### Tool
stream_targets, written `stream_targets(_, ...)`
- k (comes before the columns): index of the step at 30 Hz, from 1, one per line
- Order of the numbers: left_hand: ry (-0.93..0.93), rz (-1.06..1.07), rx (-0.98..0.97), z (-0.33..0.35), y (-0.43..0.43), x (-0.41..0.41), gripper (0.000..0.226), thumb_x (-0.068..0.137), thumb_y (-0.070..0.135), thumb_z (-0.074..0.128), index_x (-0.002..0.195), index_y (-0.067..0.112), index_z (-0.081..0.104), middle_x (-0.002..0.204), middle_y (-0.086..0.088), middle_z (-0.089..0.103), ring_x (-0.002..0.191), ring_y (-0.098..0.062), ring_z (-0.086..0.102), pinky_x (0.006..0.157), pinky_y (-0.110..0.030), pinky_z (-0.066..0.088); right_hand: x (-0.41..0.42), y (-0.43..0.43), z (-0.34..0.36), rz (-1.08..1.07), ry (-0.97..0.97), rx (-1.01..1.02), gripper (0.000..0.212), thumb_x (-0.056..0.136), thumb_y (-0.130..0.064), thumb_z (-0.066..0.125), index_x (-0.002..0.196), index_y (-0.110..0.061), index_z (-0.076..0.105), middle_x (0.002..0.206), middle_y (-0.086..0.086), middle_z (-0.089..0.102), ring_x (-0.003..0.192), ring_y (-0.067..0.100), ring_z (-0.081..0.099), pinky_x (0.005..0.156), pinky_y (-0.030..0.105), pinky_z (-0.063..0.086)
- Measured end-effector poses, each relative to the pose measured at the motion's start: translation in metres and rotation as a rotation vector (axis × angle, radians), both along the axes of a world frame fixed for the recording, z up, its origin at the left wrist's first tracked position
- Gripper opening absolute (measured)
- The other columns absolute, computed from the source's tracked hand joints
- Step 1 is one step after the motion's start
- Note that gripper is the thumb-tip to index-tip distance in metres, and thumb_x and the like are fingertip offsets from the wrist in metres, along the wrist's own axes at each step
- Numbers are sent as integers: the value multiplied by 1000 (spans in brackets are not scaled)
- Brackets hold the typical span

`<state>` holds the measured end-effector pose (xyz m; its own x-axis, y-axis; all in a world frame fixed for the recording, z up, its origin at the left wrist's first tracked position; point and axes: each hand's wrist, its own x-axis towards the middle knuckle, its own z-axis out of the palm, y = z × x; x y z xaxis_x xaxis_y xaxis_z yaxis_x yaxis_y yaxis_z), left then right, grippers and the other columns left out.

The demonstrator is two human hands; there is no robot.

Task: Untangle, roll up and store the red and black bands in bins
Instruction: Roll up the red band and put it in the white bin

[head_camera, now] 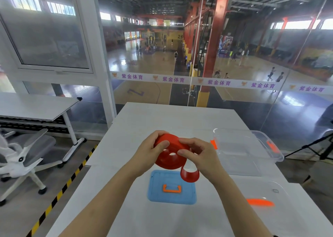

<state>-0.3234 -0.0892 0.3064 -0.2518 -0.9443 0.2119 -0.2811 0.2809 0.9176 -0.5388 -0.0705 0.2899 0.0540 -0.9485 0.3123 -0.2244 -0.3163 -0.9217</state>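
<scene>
I hold the red band point(171, 160) above the white table point(126, 209), mostly wound into a loose roll. My left hand point(153, 150) grips the roll's left side, thumb on top. My right hand point(198, 154) pinches its right side. A free tail of the band curls down under my right hand, above the blue lid. A clear plastic bin point(243, 152) with orange latches stands open to the right of my hands. No black band is in view.
A blue lid point(171, 197) with an orange handle lies flat on the table below my hands. A clear lid point(266, 195) with an orange strip lies at the near right. A grey office chair point(23, 157) and another table stand to the left; a glass wall is ahead.
</scene>
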Motion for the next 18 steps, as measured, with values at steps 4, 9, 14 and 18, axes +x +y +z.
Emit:
stream_targets(4, 224, 78, 69, -2, 0, -2, 23, 108, 34, 50, 128, 30, 60, 119, 7, 69, 112, -12, 65, 94, -27, 56, 6, 2, -6, -87, -166, -13, 34, 85, -1, 85, 108, -27, 81, 106, -9, 83, 102, 13, 79, 93, 28, 63)
stream_targets(9, 522, 114, 233, -2, -4, -5, 40, 101, 45, 49, 131, 21, 62, 122, -8, 69, 111, -24, 65, 91, -43, 62, 13, 4, -11, -158, -283, 10, 29, 87, -2, 84, 107, -23, 80, 99, -5, 83, 94, 14, 79, 82, 21, 62)
stream_targets(14, 613, 100, 407, -10, 1, -11, 36, 110, 41, 39, 131, 18, 57, 127, -10, 68, 114, -23, 68, 81, -43, 64, 22, 0, -16, -231, -324, 19, 23, 88, -7, 85, 104, -22, 81, 96, 2, 82, 90, 18, 78, 82, 25, 64)
stream_targets(18, 265, -9, 407, -20, -5, 10, 34, 109, 50, 38, 135, 33, 54, 136, 8, 62, 130, -13, 57, 107, -49, 46, 14, -4, -16, -206, -246, 65, 24, 86, -5, 86, 99, -25, 83, 91, -2, 82, 88, 14, 78, 80, 23, 62)
